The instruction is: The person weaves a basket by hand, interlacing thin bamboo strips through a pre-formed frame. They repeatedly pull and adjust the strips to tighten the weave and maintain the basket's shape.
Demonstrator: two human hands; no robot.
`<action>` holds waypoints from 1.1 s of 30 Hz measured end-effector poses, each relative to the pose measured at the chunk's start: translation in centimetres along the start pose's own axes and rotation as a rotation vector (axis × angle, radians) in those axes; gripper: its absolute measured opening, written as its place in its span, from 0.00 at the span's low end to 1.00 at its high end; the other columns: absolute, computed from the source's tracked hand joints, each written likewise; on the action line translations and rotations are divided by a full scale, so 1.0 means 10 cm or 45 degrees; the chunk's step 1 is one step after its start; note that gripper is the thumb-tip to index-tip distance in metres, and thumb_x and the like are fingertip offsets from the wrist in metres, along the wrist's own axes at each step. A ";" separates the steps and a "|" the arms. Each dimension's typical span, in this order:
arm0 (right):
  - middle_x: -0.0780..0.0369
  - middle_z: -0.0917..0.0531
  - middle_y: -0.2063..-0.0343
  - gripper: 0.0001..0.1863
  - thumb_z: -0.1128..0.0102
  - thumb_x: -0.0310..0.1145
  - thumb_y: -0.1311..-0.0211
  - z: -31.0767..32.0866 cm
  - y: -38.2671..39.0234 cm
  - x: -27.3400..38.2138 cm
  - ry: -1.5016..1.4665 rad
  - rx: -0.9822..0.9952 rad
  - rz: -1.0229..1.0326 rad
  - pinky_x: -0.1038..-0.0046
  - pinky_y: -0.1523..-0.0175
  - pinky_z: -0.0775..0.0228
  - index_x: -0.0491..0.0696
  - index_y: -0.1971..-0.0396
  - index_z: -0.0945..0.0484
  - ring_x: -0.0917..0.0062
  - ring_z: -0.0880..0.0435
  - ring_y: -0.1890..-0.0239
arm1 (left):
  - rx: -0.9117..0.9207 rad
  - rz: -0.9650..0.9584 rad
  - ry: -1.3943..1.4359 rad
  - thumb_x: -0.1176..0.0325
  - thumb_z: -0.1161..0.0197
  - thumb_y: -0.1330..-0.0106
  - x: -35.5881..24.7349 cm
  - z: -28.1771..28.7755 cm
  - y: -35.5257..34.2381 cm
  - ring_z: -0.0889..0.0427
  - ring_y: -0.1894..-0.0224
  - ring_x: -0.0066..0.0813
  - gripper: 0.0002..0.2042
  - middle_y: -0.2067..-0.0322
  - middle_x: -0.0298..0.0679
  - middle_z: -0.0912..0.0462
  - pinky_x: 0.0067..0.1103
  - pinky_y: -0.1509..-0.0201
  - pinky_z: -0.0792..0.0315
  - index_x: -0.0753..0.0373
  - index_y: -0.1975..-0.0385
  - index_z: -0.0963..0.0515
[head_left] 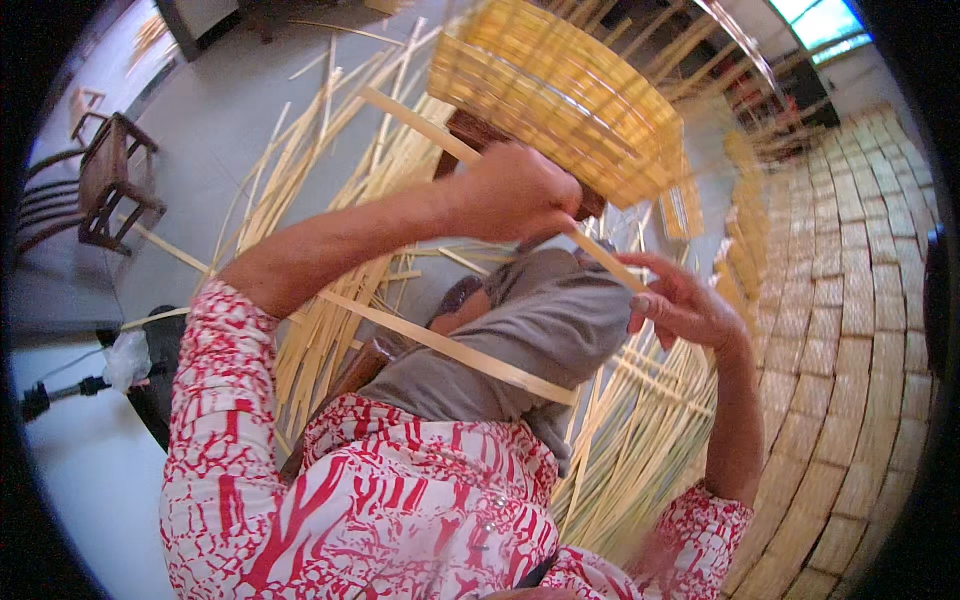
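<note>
A flat, pale bamboo strip (420, 124) runs slantwise across my view through both hands. My left hand (522, 192) is closed in a fist around its middle. My right hand (692, 308) pinches the strip's lower right end between thumb and fingers. Just beyond the left fist is a partly woven yellow basket (560, 95), with long uprights sticking out from it; it looks slightly blurred. A second loose bamboo strip (450, 347) lies across my lap, over the grey trousers (500, 325). Part of a dark wooden piece (470, 135) shows under the basket.
Loose strips (330, 200) are heaped on the floor at the left, and another bundle (640, 440) lies at the lower right. Stacked woven pieces (835, 330) fill the right side. A dark wooden chair (118, 182) stands at the far left, above a black stand (70, 390).
</note>
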State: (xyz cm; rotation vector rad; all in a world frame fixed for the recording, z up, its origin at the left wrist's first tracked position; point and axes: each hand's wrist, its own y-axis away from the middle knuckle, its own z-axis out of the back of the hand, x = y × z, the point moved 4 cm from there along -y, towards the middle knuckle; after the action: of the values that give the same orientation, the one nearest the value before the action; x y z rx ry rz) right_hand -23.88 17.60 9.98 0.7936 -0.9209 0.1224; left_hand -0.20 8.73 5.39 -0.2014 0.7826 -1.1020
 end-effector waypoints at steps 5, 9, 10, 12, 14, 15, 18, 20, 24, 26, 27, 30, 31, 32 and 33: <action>0.62 0.16 0.77 0.29 0.48 0.36 0.26 -0.04 -0.01 -0.03 0.000 -0.066 0.038 0.82 0.83 0.35 0.54 0.29 0.45 0.87 0.28 0.88 | 0.061 0.038 -0.068 0.56 0.36 0.37 -0.16 -0.17 -0.12 0.16 0.66 0.46 0.12 0.73 0.41 0.19 0.38 0.64 0.24 0.58 0.70 0.23; 0.60 0.16 0.75 0.39 0.44 0.32 0.29 0.01 0.00 -0.08 -0.117 -0.311 0.083 0.82 0.83 0.35 0.57 0.26 0.57 0.86 0.28 0.87 | 0.026 -0.003 -0.078 0.56 0.38 0.36 -0.21 -0.21 -0.11 0.16 0.66 0.46 0.11 0.73 0.40 0.19 0.38 0.64 0.23 0.57 0.69 0.24; 0.60 0.16 0.75 0.41 0.43 0.31 0.30 0.01 0.03 -0.07 -0.124 -0.376 0.087 0.82 0.82 0.35 0.58 0.25 0.59 0.86 0.27 0.86 | 0.042 -0.002 -0.084 0.56 0.38 0.36 -0.22 -0.21 -0.13 0.16 0.66 0.46 0.11 0.73 0.40 0.19 0.38 0.65 0.23 0.57 0.70 0.24; 0.62 0.17 0.75 0.41 0.42 0.28 0.31 -0.05 0.06 -0.08 -0.066 -0.384 0.069 0.82 0.81 0.36 0.59 0.25 0.55 0.87 0.28 0.85 | 0.078 0.002 -0.097 0.56 0.38 0.36 -0.26 -0.22 -0.18 0.16 0.66 0.46 0.12 0.73 0.40 0.18 0.38 0.65 0.23 0.57 0.70 0.24; 0.64 0.18 0.76 0.38 0.43 0.29 0.30 -0.09 0.06 -0.10 0.045 -0.295 0.069 0.81 0.79 0.36 0.60 0.26 0.50 0.87 0.28 0.83 | 0.060 -0.030 -0.103 0.56 0.37 0.36 -0.28 -0.22 -0.19 0.16 0.67 0.46 0.12 0.73 0.40 0.18 0.38 0.66 0.23 0.57 0.71 0.24; 0.66 0.20 0.79 0.23 0.46 0.29 0.29 -0.12 0.06 -0.07 0.225 -0.291 0.087 0.78 0.74 0.32 0.54 0.36 0.31 0.85 0.26 0.80 | 0.052 -0.046 -0.106 0.56 0.37 0.37 -0.29 -0.22 -0.20 0.16 0.67 0.46 0.12 0.73 0.40 0.18 0.38 0.67 0.23 0.57 0.71 0.24; 0.67 0.21 0.81 0.10 0.48 0.31 0.28 -0.09 0.09 -0.10 0.316 -0.327 0.185 0.76 0.71 0.30 0.47 0.54 0.20 0.84 0.24 0.78 | 0.013 -0.096 -0.042 0.56 0.36 0.37 -0.30 -0.19 -0.25 0.16 0.68 0.46 0.11 0.73 0.40 0.18 0.38 0.68 0.23 0.57 0.71 0.24; 0.66 0.22 0.82 0.09 0.48 0.31 0.28 -0.09 0.11 -0.07 0.239 -0.356 0.113 0.76 0.71 0.30 0.44 0.62 0.20 0.83 0.24 0.78 | 0.096 -0.041 -0.036 0.56 0.36 0.38 -0.26 -0.16 -0.27 0.16 0.68 0.46 0.11 0.72 0.39 0.18 0.39 0.67 0.23 0.56 0.70 0.23; 0.60 0.22 0.82 0.07 0.48 0.29 0.30 -0.04 0.12 -0.11 0.444 -0.389 0.172 0.70 0.70 0.28 0.45 0.65 0.22 0.74 0.19 0.78 | 0.086 -0.067 -0.031 0.57 0.32 0.41 -0.23 -0.05 -0.28 0.16 0.62 0.46 0.12 0.66 0.41 0.17 0.38 0.61 0.22 0.56 0.65 0.21; 0.57 0.20 0.80 0.04 0.47 0.29 0.32 0.05 0.15 -0.23 0.809 -0.596 0.204 0.65 0.69 0.27 0.47 0.66 0.23 0.66 0.17 0.75 | -0.328 -0.155 -0.092 0.58 0.29 0.43 -0.14 0.25 -0.30 0.17 0.57 0.46 0.14 0.62 0.42 0.17 0.35 0.55 0.23 0.56 0.61 0.20; 0.55 0.20 0.79 0.03 0.47 0.28 0.34 0.09 0.21 -0.27 0.999 -0.705 0.202 0.62 0.68 0.27 0.48 0.66 0.24 0.62 0.16 0.74 | -0.543 -0.207 -0.108 0.59 0.28 0.43 -0.07 0.45 -0.32 0.17 0.55 0.47 0.16 0.60 0.42 0.17 0.34 0.52 0.23 0.57 0.58 0.19; 0.55 0.18 0.72 0.01 0.45 0.28 0.35 0.17 0.29 -0.38 1.290 -0.963 0.257 0.56 0.68 0.28 0.50 0.65 0.25 0.57 0.16 0.69 | -0.817 0.346 0.080 0.69 0.33 0.36 0.72 1.15 -0.20 0.17 0.53 0.27 0.17 0.56 0.40 0.15 0.26 0.48 0.23 0.64 0.48 0.22; 0.57 0.18 0.71 0.02 0.45 0.27 0.36 0.16 0.25 -0.36 1.296 -0.970 0.275 0.56 0.67 0.28 0.51 0.66 0.25 0.57 0.16 0.69 | -0.894 0.447 0.055 0.69 0.36 0.32 1.02 1.35 -0.14 0.16 0.55 0.24 0.15 0.58 0.41 0.14 0.23 0.49 0.22 0.65 0.48 0.22; 0.58 0.19 0.71 0.02 0.45 0.27 0.36 0.15 0.20 -0.36 1.302 -0.978 0.286 0.57 0.66 0.28 0.51 0.66 0.25 0.58 0.16 0.69 | -0.890 0.501 -0.018 0.69 0.36 0.32 1.21 1.49 -0.10 0.15 0.55 0.25 0.14 0.58 0.42 0.14 0.24 0.48 0.22 0.66 0.49 0.21; 0.59 0.19 0.71 0.03 0.44 0.26 0.37 0.13 0.17 -0.32 1.317 -0.991 0.292 0.57 0.65 0.27 0.51 0.66 0.25 0.58 0.17 0.69 | -0.823 0.499 -0.019 0.69 0.35 0.33 1.34 1.56 -0.07 0.14 0.57 0.27 0.14 0.59 0.43 0.13 0.24 0.48 0.22 0.66 0.49 0.21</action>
State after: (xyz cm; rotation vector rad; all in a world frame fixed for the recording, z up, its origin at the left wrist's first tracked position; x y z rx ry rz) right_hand -27.43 18.65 8.98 -0.1514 -0.0180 0.3127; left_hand 12.49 -6.61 10.72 -0.5719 1.0950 -0.4517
